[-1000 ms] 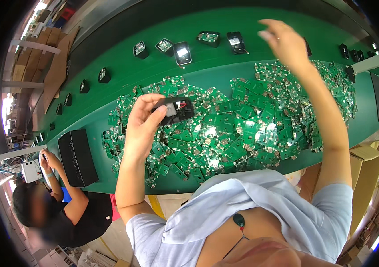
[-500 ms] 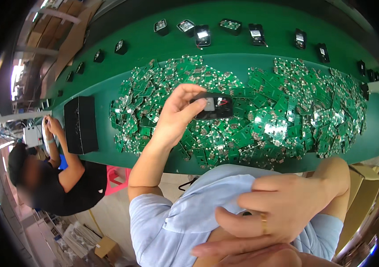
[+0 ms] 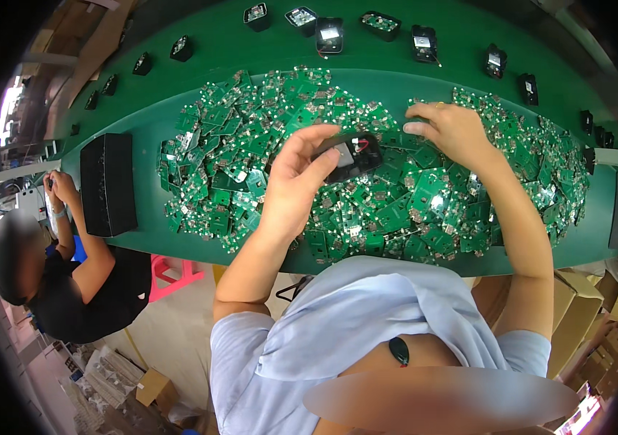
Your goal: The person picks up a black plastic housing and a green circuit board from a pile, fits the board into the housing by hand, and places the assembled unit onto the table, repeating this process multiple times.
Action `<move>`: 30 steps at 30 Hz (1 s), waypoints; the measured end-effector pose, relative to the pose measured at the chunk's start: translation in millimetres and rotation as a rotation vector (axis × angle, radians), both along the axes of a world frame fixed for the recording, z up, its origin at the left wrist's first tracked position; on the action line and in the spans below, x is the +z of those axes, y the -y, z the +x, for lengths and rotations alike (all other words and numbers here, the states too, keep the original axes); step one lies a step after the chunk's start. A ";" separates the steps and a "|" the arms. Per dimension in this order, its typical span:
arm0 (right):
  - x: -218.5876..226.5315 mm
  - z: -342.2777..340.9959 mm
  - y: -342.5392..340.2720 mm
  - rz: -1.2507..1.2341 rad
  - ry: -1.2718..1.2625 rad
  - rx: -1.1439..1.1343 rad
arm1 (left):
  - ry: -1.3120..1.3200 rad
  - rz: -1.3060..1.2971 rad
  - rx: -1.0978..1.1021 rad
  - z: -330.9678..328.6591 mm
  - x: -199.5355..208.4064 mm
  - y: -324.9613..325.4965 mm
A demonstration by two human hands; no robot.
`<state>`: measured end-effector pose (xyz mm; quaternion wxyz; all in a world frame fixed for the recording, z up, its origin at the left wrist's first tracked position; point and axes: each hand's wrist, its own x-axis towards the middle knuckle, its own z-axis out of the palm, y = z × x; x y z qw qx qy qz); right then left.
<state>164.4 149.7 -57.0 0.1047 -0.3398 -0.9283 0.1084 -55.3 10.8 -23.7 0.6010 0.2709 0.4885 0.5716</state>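
Note:
My left hand [image 3: 301, 174] grips a black plastic casing [image 3: 368, 161] at its left end, thumb on top. A pale rectangular battery [image 3: 341, 156] and a thin red wire lie inside the casing. Beneath it spreads a broad heap of green circuit boards [image 3: 251, 123]. To the right, my right hand [image 3: 454, 130] reaches over the heap with the back of the hand up. Its thumb and bent fingers are apart, close to the boards, and I make out nothing between them.
Along the far green belt [image 3: 214, 43] stand several black casings [image 3: 330, 36], some with boards in them. A long black box [image 3: 108, 185] sits at the table's left end. Another person [image 3: 69, 283] works on the left. Cardboard cartons [image 3: 577, 312] stand at the lower right.
My right hand has moved from near my chest out over the right part of the board heap. My left hand still holds the casing, now slightly tilted.

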 end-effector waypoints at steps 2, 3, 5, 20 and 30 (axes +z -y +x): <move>12.0 -0.8 4.3 -0.100 0.048 -0.053 | -0.014 0.009 0.003 3.8 -2.0 1.4; 19.0 -2.2 9.3 -0.200 0.088 -0.115 | -0.009 0.009 0.010 5.9 -3.5 1.9; 21.2 8.1 14.1 -0.267 0.052 -0.179 | -0.054 0.017 0.016 10.7 -6.9 0.0; 81.2 -9.8 114.0 -0.829 -0.978 -0.247 | -0.241 0.203 -0.009 49.1 -1.2 -5.8; 80.2 3.0 111.2 -0.878 -0.888 -0.273 | -0.239 0.249 -0.053 49.8 9.4 3.8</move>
